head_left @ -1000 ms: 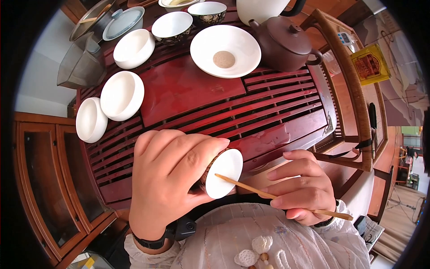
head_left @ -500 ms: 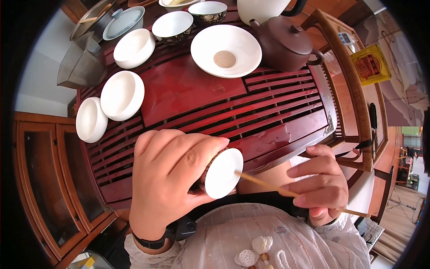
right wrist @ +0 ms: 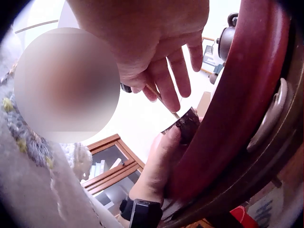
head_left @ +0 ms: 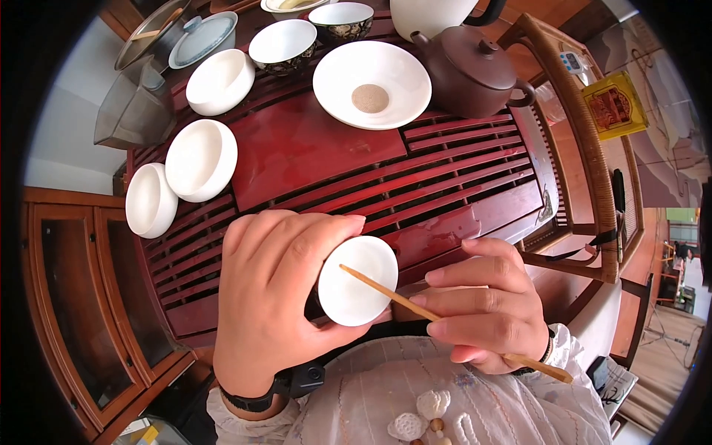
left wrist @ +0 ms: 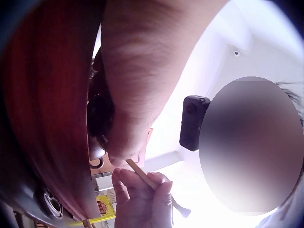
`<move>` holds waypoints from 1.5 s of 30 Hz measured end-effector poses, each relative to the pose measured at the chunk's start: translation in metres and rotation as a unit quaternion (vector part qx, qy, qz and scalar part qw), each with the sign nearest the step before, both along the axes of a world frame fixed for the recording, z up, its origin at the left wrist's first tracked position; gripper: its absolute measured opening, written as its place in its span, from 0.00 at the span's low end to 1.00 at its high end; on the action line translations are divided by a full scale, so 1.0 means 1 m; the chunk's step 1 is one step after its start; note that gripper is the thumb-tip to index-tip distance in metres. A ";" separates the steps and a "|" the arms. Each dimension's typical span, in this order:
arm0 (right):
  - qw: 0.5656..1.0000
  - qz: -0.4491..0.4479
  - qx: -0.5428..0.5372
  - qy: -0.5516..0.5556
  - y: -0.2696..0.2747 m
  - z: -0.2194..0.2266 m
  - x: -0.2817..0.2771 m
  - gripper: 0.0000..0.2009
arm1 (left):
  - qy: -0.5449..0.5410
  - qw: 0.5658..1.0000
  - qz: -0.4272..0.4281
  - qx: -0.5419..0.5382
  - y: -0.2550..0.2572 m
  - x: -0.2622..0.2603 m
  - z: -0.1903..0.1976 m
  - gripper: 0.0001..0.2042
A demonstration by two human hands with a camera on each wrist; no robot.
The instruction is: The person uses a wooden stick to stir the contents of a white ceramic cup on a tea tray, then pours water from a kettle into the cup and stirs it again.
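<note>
My left hand (head_left: 271, 289) grips a small cup (head_left: 357, 300), fingers around its far side and thumb beneath, with the white inside facing up toward me. The cup's dark patterned outside (right wrist: 187, 127) shows in the right wrist view. Between thumb and fingers, my right hand (head_left: 489, 304) pinches a thin wooden stick (head_left: 400, 299). Its narrow tip overlaps the cup's white inside in the head view. The stick's flatter rear end sticks out behind the right hand. In the left wrist view the cup is hidden behind the left forearm.
Beyond the hands lies a red slatted tea tray (head_left: 319, 159). On it stand a wide white bowl (head_left: 404, 78), a brown teapot (head_left: 471, 78), several white cups (head_left: 202, 159) and black-patterned bowls (head_left: 283, 44). A rattan-framed rack (head_left: 601, 141) is at the right.
The stick drew back right toward the cup's rim, then came left again over its inside. The cup has turned to face more upward and shifted slightly left. The right hand moved with the stick.
</note>
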State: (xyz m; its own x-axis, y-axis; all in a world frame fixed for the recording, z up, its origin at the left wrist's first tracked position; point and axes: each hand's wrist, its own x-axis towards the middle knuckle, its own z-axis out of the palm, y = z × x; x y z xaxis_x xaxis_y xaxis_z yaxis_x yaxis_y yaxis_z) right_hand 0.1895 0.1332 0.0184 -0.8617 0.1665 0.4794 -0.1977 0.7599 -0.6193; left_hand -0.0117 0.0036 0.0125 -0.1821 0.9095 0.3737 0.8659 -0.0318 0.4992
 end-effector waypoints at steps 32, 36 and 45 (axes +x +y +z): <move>0.987 -0.044 0.145 0.051 -0.018 -0.006 -0.010 0.13 | -0.043 0.999 0.001 0.030 -0.003 -0.001 -0.006 0.31; 0.988 -0.044 0.147 0.010 -0.016 -0.004 -0.006 0.08 | -0.044 0.998 -0.001 0.036 -0.003 -0.001 -0.006 0.32; 0.993 -0.037 0.112 0.007 -0.004 -0.003 -0.001 0.11 | -0.052 0.996 -0.067 0.002 -0.002 -0.004 0.003 0.39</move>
State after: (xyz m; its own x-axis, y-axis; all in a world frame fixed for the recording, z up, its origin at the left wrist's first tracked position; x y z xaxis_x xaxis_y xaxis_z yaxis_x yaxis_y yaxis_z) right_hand 0.1886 0.1297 0.0158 -0.8447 0.1158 0.5226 -0.1438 0.8913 -0.4300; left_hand -0.0153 0.0018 0.0157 -0.0975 0.9268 0.3628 0.7981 -0.1450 0.5849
